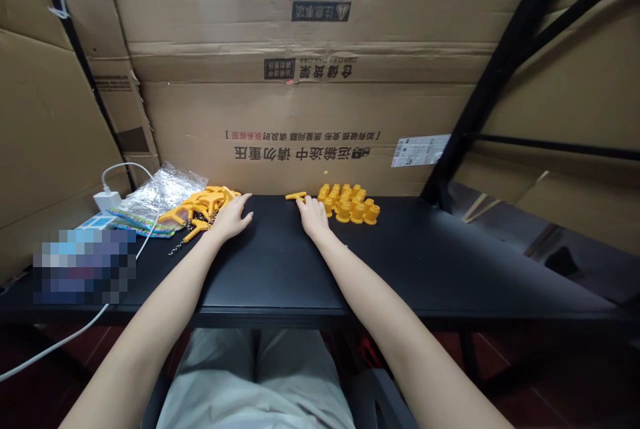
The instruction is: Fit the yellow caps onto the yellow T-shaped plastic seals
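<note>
My left hand (231, 218) is at the right edge of a pile of yellow corkscrews (207, 201), thumb apart from the fingers. Some corkscrews in the pile show spiral metal screws; one corkscrew (197, 229) lies at the pile's front. Farther right, the fingers of my right hand (314, 216) are bent and closed at a single yellow corkscrew (295, 196). Only its crosswise handle shows clearly; the rest is hidden by the fingers. Just right of that hand stand several yellow plastic sleeves (357, 212), grouped in rows.
Clear plastic wrap (163, 192) and a colourful packet lie left of the pile. A white charger (107, 200) with a cable and a blurred-out object (85, 266) are at the far left. Cardboard (300, 102) walls the back of the black table (260, 282); a black frame post (493, 82) rises right.
</note>
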A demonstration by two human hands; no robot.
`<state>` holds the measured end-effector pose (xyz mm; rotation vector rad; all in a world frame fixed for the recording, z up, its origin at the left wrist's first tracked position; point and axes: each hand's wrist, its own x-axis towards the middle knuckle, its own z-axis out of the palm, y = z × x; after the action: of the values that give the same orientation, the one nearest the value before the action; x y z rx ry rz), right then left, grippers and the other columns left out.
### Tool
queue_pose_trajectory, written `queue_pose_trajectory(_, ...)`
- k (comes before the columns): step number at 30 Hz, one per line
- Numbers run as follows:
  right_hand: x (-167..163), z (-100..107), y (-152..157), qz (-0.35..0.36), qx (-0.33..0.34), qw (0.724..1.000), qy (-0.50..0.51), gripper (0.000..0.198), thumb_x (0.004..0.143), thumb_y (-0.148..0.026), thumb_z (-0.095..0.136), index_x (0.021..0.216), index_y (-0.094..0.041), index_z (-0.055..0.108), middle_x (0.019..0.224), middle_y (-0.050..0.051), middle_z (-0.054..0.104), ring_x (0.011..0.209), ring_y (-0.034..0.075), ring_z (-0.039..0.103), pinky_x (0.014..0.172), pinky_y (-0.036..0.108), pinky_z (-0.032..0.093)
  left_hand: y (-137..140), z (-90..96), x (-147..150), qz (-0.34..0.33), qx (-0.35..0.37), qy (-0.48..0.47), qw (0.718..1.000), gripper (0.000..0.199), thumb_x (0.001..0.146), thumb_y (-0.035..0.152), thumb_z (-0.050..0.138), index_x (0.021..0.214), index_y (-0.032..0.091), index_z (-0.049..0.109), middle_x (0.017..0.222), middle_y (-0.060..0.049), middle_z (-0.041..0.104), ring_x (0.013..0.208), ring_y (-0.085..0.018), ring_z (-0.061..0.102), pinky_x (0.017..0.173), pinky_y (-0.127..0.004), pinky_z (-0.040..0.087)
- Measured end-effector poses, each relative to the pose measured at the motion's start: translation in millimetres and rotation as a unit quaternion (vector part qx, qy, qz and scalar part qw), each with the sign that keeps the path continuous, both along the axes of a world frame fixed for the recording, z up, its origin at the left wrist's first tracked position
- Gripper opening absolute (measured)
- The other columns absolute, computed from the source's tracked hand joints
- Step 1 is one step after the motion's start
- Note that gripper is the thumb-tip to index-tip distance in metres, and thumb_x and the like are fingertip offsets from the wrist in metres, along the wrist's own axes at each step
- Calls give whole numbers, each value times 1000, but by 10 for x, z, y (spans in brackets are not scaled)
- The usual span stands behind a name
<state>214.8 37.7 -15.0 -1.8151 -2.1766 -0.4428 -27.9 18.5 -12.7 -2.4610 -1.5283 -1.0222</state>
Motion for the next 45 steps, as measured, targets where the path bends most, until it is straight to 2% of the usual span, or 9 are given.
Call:
queue_pose_trajectory(3,-17,-38,41,-40,-7,999,-13,47,94,-7,24,130,-13,54,121,19,55,106,27,51,89,39,35,13,-12,-3,8,0,4,1000,45,83,29,52,126,17,51,121,-11,61,115,-22,57,101,-38,44)
queue_pose_trajectory(10,25,-107,115,-66,-4,998,0,50,94,-8,25,137,-13,48,121,20,54,108,28,50,89,40,33,38,-22,-21,13,-18,35,999,26,81,28,52,101,19,66,103,-9,70,100,-23,64,93,-38,49)
queue_pose_trajectory(23,114,-124,192,-104,-31,994,6,54,89,-8,29,141,-9,44,130,22,52,123,30,42,98,47,28,59,-37,-22,23,-36,66,997,24,80,26,52,95,20,69,99,-8,71,95,-22,64,89,-35,50)
queue_pose_trajectory(25,115,-116,180,-102,-33,994,2,53,89,-10,29,141,-8,43,132,22,51,124,30,41,99,48,28,52,1,-33,53,-22,65,996,22,80,23,51,92,20,69,100,-8,70,98,-23,63,91,-37,48)
queue_pose_trajectory(27,116,-98,156,-92,-24,995,0,54,89,-12,30,142,-9,42,137,22,48,126,31,39,100,49,27,32,55,-68,125,2,47,991,23,80,20,48,91,20,69,102,-10,68,102,-26,61,91,-42,46)
queue_pose_trajectory(31,137,-27,96,-78,21,996,24,56,88,-16,35,144,-10,38,147,19,38,130,32,34,102,53,24,-13,142,-219,289,37,-8,957,26,79,16,45,96,18,65,108,-17,63,105,-34,57,88,-51,42)
queue_pose_trajectory(34,179,30,67,-101,41,993,52,56,88,-17,36,143,-10,40,147,21,38,130,34,34,102,56,23,-18,149,-335,350,9,-32,936,29,79,17,46,103,14,60,108,-21,62,105,-37,56,86,-53,42)
queue_pose_trajectory(39,275,71,55,-154,-21,985,79,54,88,-20,43,141,-8,42,139,25,45,127,35,39,102,58,22,17,126,-393,377,-123,-28,918,36,81,26,49,114,13,54,110,-20,64,106,-34,59,90,-47,43)
queue_pose_trajectory(45,382,145,53,-118,-47,985,120,54,88,-22,47,139,-4,42,136,29,47,122,38,48,100,51,33,12,134,-406,328,-93,-83,936,49,83,25,48,132,20,47,102,-14,68,95,-30,64,80,-40,47)
